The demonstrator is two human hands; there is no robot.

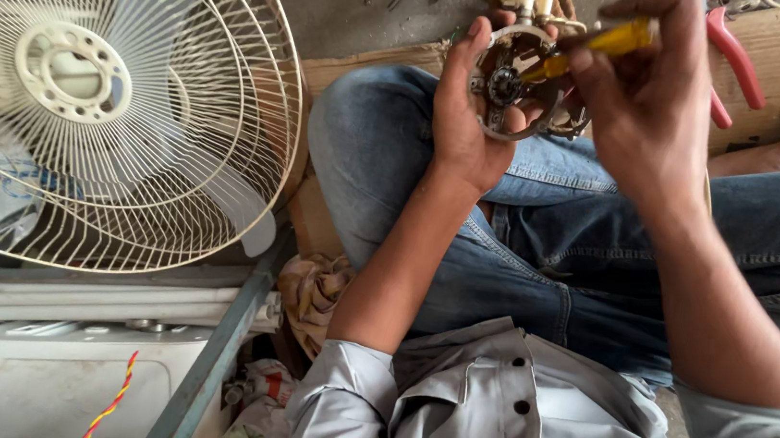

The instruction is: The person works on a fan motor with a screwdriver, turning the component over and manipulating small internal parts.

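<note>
Gripping a yellow-handled screwdriver in the closed right hand, tip at the dark hub of a round metal fan motor housing clasped by the left hand over the denim lap, red pliers at three o'clock, cream fan guard at nine.

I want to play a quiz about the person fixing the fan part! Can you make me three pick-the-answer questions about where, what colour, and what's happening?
1. Where is the big fan guard?
A. to the picture's left of the knees
B. on the lap
C. behind the pliers

2. What colour is the screwdriver handle?
A. blue
B. yellow
C. green

3. How is the round motor part kept?
A. lying on the floor
B. hanging from a wire
C. held in the left hand

Answers: 1 A, it stands left of the jeans. 2 B, yellow shows in the right hand. 3 C, fingers wrap its rim.
</note>
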